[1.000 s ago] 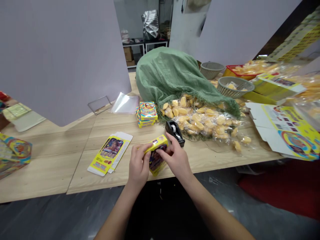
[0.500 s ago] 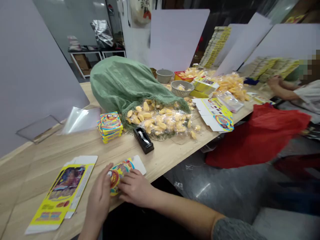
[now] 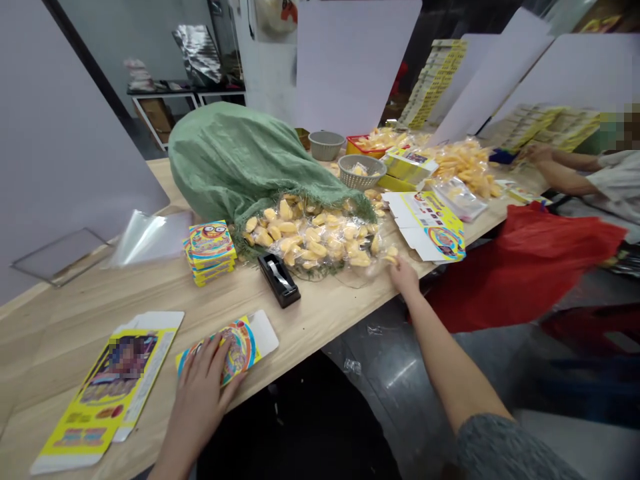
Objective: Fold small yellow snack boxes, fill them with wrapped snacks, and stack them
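My left hand (image 3: 207, 375) lies across a small colourful box (image 3: 241, 343), fingers over its top and thumb along the near edge. A white end flap of that box sticks out to the right. My right hand (image 3: 405, 278) is stretched out to the table's front edge, its fingertips closed on a clear-wrapped yellow piece (image 3: 391, 256) at the right end of a heap of such pieces (image 3: 320, 240). The heap spills from a green woven sack (image 3: 230, 157). Left of my left hand lies a flat yellow carton (image 3: 107, 390).
A black tape dispenser (image 3: 279, 280) and a stack of small boxes (image 3: 210, 250) stand before the sack. Beyond are grey baskets (image 3: 363, 175), an unfolded carton (image 3: 425, 227) and a yellow packet pile (image 3: 463, 167). A red cloth (image 3: 520, 270) hangs at right; another person's arms (image 3: 565, 163) are behind it.
My right hand has left the small box and reached far forward and right to the wrapped pieces. My left hand has shifted from the box's side to over its top.
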